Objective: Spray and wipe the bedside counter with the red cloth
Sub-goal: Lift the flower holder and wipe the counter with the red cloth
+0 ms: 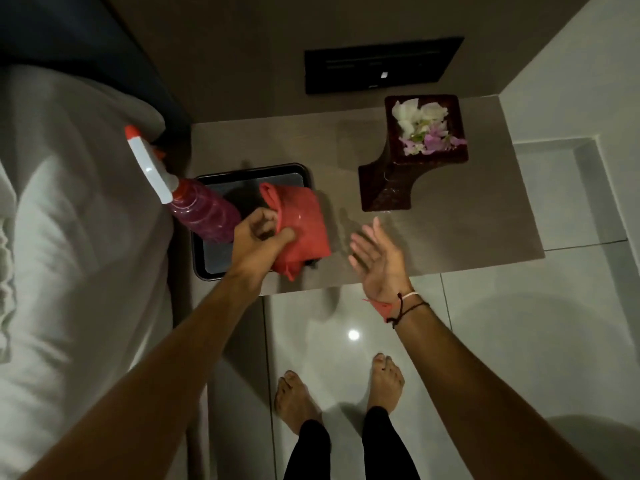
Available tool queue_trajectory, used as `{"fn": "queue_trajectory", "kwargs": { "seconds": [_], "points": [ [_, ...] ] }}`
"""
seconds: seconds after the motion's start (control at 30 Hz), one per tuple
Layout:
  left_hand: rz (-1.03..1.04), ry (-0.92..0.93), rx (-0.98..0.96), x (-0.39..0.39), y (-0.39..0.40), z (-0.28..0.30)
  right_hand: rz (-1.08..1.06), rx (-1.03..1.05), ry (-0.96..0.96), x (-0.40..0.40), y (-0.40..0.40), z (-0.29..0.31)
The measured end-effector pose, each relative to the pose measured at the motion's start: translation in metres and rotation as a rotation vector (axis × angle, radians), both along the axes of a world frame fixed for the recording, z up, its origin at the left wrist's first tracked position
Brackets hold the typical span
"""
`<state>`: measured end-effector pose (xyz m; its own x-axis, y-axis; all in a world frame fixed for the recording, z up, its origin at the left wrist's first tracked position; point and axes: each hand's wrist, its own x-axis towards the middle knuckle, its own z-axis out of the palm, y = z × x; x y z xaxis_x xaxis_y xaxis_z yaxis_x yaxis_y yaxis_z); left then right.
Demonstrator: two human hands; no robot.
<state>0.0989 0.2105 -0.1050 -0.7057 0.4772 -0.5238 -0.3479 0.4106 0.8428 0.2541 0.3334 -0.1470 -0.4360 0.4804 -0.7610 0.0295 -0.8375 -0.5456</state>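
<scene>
— Cloth (298,226) sits bunched over the tray's (204,268) right edge, at about nine o'clock on the counter (450,230). How do we handle this step?

— We'd gather it into a flat pad before wiping, we think, and pass around the flower box (412,157) at one o'clock rather than nudge it. The bottle (204,209) leans on the tray, just left of the cloth.

— And our hands?

— Our left hand (256,237) is closed on the cloth's near-left corner, fingers pinching a fold. Our right hand (377,258) is spread wide, palm up, holding nothing, above the counter's front edge.
</scene>
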Motion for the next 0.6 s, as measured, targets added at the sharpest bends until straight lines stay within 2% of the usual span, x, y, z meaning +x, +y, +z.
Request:
{"fn": "queue_trajectory", "kwargs": {
  "seconds": [0.13, 0.23, 0.3, 0.37, 0.47, 0.53, 0.6],
  "points": [
    [-0.419, -0.03, 0.079, 0.018, 0.002, 0.041, 0.091, -0.271, 0.485, 0.028, -0.013, 0.007],
    [-0.659, 0.039, 0.012, 0.033, 0.017, 0.061, 0.072, -0.251, 0.641, 0.05, -0.017, 0.011],
    [-0.716, 0.251, -0.064, 0.042, 0.033, 0.07, -0.023, -0.239, 0.616, 0.066, -0.016, 0.014],
    [-0.648, 0.516, -0.11, 0.042, 0.045, 0.079, -0.103, -0.222, 0.563, 0.077, -0.018, 0.014],
    [-0.589, 0.889, -0.057, 0.046, 0.079, 0.101, -0.215, -0.192, 0.516, 0.1, -0.016, 0.009],
    [-0.643, 1.124, -0.04, 0.048, 0.108, 0.111, -0.245, -0.168, 0.489, 0.111, -0.014, 0.009],
    [-0.78, 1.275, -0.13, 0.053, 0.141, 0.114, -0.258, -0.123, 0.454, 0.123, -0.012, 0.008]
  ]
}}
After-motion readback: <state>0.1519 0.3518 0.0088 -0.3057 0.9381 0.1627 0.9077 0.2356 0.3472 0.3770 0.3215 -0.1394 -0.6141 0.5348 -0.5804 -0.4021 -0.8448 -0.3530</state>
